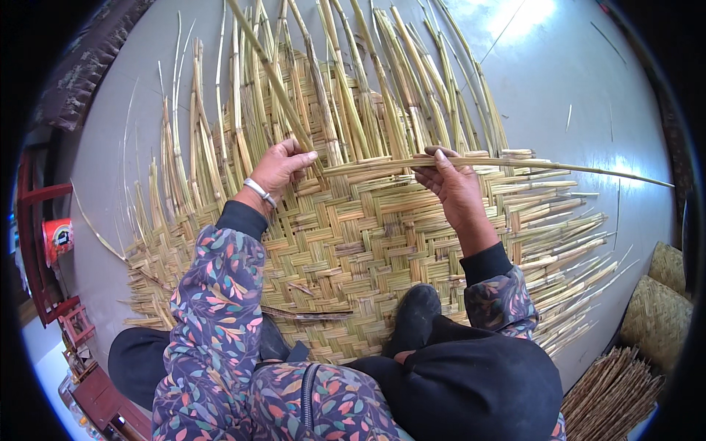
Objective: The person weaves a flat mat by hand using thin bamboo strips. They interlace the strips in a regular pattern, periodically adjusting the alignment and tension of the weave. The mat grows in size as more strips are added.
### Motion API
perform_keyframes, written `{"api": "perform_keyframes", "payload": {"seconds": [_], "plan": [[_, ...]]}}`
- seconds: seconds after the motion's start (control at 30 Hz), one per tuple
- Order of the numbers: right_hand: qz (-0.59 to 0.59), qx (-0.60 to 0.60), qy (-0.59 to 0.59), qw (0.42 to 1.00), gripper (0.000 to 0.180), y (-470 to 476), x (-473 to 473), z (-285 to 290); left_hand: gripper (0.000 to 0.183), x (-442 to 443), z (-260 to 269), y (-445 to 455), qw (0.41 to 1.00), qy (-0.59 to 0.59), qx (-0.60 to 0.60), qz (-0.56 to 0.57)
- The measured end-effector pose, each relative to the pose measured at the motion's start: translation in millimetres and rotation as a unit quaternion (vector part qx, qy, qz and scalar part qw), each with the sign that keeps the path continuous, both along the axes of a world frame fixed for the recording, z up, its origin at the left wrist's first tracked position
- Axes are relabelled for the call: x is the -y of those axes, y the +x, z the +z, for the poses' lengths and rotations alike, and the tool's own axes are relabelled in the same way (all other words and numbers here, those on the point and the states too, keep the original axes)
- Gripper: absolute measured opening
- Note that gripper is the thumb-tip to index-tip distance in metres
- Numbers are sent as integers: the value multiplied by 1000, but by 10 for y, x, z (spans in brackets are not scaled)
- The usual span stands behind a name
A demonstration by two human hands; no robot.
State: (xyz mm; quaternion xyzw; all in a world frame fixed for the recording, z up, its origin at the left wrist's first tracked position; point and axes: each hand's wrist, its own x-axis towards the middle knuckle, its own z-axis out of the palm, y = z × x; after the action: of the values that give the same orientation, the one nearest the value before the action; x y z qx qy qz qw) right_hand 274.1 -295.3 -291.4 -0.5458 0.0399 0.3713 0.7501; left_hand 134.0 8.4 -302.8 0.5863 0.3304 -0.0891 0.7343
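Below me on the floor spreads a woven mat (353, 259) of split cane or reed strips, crossed in bundles. My left hand (284, 167), with a pale bangle (260, 192) at its wrist, pinches the lower end of a long upright strip (276, 82) between thumb and fingers. In my right hand (449, 179) is a long crosswise strip (529, 163), which runs along the weaving edge and far out to the right. Loose upright strips (380, 82) fan away beyond both hands. More strip ends (568, 264) stick out at the mat's right side.
My shoes (416, 317) rest on the mat, near a loose dark piece of stalk (309, 314). A bundle of brown stalks (612, 397) lies at lower right beside woven pieces (656, 320). Red furniture (38, 237) and a red bucket (58, 241) stand at left on the grey floor (551, 82).
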Motion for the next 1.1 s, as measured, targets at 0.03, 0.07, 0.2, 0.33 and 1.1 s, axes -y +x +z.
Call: {"api": "perform_keyframes", "payload": {"seconds": [0.03, 0.07, 0.2, 0.33, 1.1], "plan": [[-9, -12, -6, 1000, 28, 11, 7, -5, 17, -18, 10, -32, 1000, -22, 4, 3], [-14, -14, 2, 1000, 28, 24, 24, -10, 17, -24, 17, -66, 999, -43, 10, 6], [-14, -15, -4, 1000, 28, 54, 41, -8, 16, -65, 15, -154, 996, -86, 31, 19], [-7, -1, -16, 1000, 29, 4, -32, 4, 15, -91, -20, -138, 996, -83, 39, 2], [93, -48, 9, 994, 32, 253, -167, -33, 17, 885, -60, 366, 880, 445, 94, -132]]}}
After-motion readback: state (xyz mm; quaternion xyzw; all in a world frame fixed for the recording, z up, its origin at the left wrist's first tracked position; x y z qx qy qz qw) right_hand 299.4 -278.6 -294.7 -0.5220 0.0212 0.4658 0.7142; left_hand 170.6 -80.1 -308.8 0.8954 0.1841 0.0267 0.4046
